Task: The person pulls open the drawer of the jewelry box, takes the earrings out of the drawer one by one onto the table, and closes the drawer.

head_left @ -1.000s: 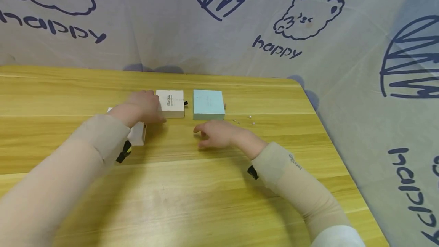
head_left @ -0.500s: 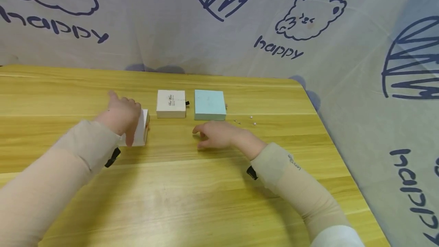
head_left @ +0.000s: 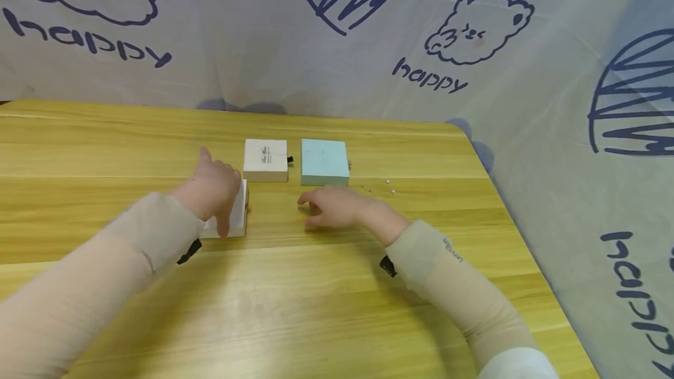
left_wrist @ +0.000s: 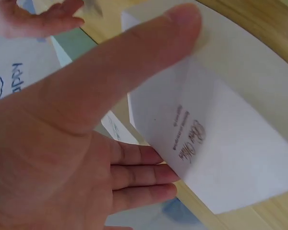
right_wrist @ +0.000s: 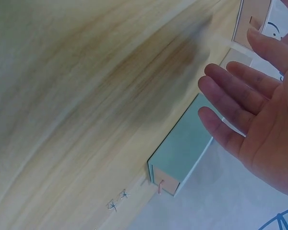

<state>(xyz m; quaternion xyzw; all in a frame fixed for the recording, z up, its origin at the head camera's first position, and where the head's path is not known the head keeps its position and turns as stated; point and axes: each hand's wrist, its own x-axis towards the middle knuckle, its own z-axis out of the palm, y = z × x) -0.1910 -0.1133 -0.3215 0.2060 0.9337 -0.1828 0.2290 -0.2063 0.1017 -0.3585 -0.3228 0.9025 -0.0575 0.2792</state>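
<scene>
My left hand [head_left: 215, 187] spans a white box [head_left: 239, 212] on the table, left of centre. In the left wrist view, the thumb lies along the near side of the box [left_wrist: 230, 139] and the other fingertips meet its far edge. Dark script lettering is printed on its top. A small tab shows on the box's right side. My right hand [head_left: 337, 206] holds nothing; its fingers are loosely bent, just in front of a light blue box [head_left: 323, 158]. In the right wrist view, a pinkish pull loop [right_wrist: 161, 186] sticks out of the blue box's end.
Behind the left hand's box stands another white box [head_left: 265, 159] with a black tab [head_left: 290, 159], left of the blue one. Several tiny shiny pieces [head_left: 392, 191] lie right of the blue box. A printed cloth [head_left: 337, 75] hangs behind the wooden table [head_left: 295, 309].
My left hand moved left from beside the rear white box onto the front one, then slid that box right and slightly nearer. The right hand has stayed in place.
</scene>
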